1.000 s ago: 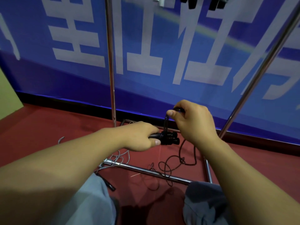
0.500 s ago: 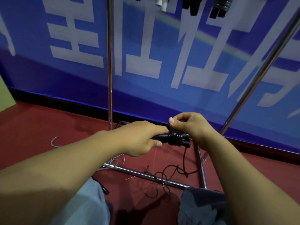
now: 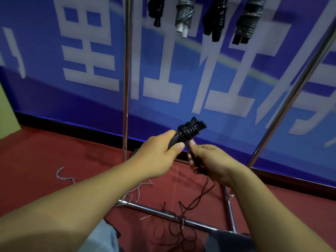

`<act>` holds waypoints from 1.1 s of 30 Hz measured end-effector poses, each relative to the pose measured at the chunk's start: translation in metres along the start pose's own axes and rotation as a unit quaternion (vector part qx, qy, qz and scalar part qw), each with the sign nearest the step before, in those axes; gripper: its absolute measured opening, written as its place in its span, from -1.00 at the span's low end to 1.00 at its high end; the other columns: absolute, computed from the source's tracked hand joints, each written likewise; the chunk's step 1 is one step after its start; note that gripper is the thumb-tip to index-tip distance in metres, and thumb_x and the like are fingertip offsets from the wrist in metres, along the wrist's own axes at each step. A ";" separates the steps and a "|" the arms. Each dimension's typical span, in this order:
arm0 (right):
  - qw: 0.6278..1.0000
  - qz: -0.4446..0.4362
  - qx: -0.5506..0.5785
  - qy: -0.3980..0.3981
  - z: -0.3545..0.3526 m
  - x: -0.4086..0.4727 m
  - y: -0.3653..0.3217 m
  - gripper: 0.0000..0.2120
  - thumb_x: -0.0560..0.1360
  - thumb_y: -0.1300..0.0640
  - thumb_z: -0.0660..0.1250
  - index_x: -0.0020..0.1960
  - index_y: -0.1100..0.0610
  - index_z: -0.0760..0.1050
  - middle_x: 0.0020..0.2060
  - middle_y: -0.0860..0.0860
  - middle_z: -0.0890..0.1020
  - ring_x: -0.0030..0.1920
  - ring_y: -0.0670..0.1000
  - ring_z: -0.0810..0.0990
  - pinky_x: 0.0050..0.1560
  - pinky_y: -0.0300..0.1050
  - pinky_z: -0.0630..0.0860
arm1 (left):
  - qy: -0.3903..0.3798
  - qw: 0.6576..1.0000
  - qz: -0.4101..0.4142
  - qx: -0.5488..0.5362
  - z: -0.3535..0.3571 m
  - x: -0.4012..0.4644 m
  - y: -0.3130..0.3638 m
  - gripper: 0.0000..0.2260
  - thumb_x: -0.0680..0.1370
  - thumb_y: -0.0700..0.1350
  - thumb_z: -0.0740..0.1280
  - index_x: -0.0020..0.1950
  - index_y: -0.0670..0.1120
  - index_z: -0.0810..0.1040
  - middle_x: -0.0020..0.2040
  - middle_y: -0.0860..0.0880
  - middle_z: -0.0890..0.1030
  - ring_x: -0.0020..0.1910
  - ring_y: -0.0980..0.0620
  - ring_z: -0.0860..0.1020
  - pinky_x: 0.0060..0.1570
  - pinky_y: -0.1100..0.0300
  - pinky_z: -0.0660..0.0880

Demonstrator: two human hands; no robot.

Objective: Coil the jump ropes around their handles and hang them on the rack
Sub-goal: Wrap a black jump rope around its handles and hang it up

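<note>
My left hand point(image 3: 158, 153) grips the two black handles point(image 3: 189, 130) of a jump rope, held together and tilted up to the right. Several turns of black rope are wound around them near their far ends. My right hand point(image 3: 211, 163) sits just below the handles and pinches the black rope point(image 3: 198, 200), which runs down to a loose tangle on the floor across the rack's base bar. Several coiled ropes point(image 3: 183, 17) hang from the rack at the top of the view; their hooks are out of frame.
The chrome rack has an upright pole point(image 3: 126, 79), a slanted pole point(image 3: 291, 93) and a floor bar point(image 3: 154, 211). A silver rope point(image 3: 67, 176) lies loose on the red carpet at the left. A blue banner with white characters stands behind. My knees are at the bottom.
The view and both hands have risen, bringing the hanging ropes into sight. More turns are on the handles. My right hand has moved from above the handles to below them.
</note>
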State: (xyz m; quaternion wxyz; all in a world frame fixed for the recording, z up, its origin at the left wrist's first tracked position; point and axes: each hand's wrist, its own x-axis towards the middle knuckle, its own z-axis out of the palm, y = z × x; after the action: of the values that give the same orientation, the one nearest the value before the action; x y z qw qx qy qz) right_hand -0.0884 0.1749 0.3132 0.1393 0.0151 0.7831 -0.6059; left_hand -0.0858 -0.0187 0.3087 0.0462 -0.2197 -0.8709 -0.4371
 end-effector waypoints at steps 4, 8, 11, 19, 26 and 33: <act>0.999 0.001 0.026 0.042 0.003 0.001 -0.003 -0.57 0.61 -0.18 0.25 -0.21 0.15 0.54 -0.47 0.02 0.42 -0.41 -0.02 0.35 -0.25 -0.13 0.36 | 0.035 0.999 -0.039 0.007 -0.002 0.003 -0.004 -0.82 0.59 0.16 0.21 -0.04 0.08 0.44 -0.19 -0.02 0.62 -0.20 -0.10 0.63 -0.06 -0.15 0.58; 0.997 -0.048 0.035 0.048 0.005 0.001 -0.004 -0.64 0.61 -0.12 0.30 -0.29 0.06 0.49 -0.47 0.01 0.36 -0.39 0.00 0.28 -0.25 -0.12 0.30 | 0.072 0.995 -0.071 0.004 -0.005 0.007 -0.005 -0.84 0.63 0.08 0.23 -0.06 0.04 0.46 -0.17 -0.04 0.64 -0.18 -0.12 0.62 -0.05 -0.16 0.57; 0.996 -0.062 -0.016 0.058 0.003 -0.001 -0.004 -0.76 0.53 -0.06 0.43 -0.20 0.05 0.50 -0.43 -0.06 0.44 -0.39 -0.06 0.32 -0.27 -0.15 0.30 | 0.096 0.992 -0.078 0.017 -0.005 0.007 -0.003 -0.83 0.64 0.07 0.23 -0.07 0.03 0.46 -0.17 -0.03 0.64 -0.17 -0.08 0.61 -0.06 -0.12 0.56; 0.986 -0.114 0.003 0.118 0.000 -0.003 -0.005 -0.82 0.46 0.17 0.53 -0.12 0.11 0.51 -0.42 -0.06 0.52 -0.42 -0.09 0.38 -0.38 -0.22 0.32 | 0.142 0.984 -0.107 0.004 -0.008 0.010 -0.006 -0.80 0.65 0.07 0.23 -0.08 -0.01 0.46 -0.15 -0.06 0.64 -0.22 -0.08 0.60 -0.15 -0.08 0.56; 0.979 -0.116 -0.016 0.166 0.000 -0.004 -0.005 -0.82 0.53 0.10 0.45 -0.22 0.14 0.60 -0.45 -0.08 0.57 -0.50 -0.18 0.39 -0.37 -0.27 0.34 | 0.153 0.981 -0.114 -0.022 -0.008 0.013 -0.013 -0.76 0.65 0.03 0.24 0.32 0.06 0.45 -0.09 0.02 0.61 -0.12 0.00 0.59 -0.08 0.03 0.54; 0.959 -0.116 -0.147 0.213 0.000 -0.006 -0.003 -0.79 0.53 -0.03 0.43 -0.18 0.09 0.60 -0.33 -0.04 0.66 -0.39 -0.12 0.49 -0.30 -0.20 0.39 | 0.166 0.977 -0.126 -0.053 -0.009 0.016 -0.016 -0.93 0.65 0.02 0.25 0.09 0.05 0.46 -0.10 -0.02 0.61 -0.14 -0.03 0.58 -0.15 0.07 0.49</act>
State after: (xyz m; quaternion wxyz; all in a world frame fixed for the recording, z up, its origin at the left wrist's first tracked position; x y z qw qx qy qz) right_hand -0.0829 0.1754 0.3172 -0.1013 0.0318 0.8712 -0.4793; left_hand -0.1077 -0.0282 0.3066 0.1235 -0.0348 -0.8472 -0.5155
